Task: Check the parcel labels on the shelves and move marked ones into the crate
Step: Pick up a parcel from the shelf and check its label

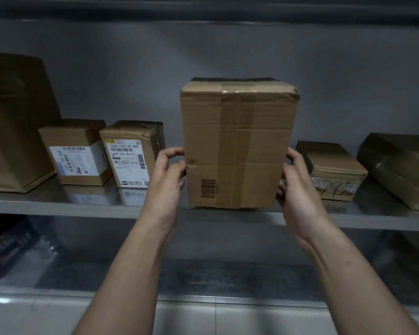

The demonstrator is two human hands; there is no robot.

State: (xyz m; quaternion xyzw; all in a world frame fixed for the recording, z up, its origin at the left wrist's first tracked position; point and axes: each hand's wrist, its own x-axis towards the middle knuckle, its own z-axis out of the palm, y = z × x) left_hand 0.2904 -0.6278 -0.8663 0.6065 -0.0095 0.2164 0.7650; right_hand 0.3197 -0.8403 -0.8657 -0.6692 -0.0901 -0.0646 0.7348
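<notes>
Centre frame, left hand and right hand each have a grip clamped on the sides of the tall brown box, upright at the shiny metal shelf's front edge, labelled parcels at left, grey wall behind.

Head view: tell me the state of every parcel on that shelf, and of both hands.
tall box: upright, taped shut, held at both sides
left hand: grips the tall box's left edge
right hand: grips the tall box's right edge
white-label box: closed, standing on the shelf, label facing out
yellow-mark box: closed, label facing out, top corner torn
large box: closed, on the shelf
flat taped parcel: sealed, lying flat
dark wrapped parcel: wrapped, lying on the shelf
</notes>
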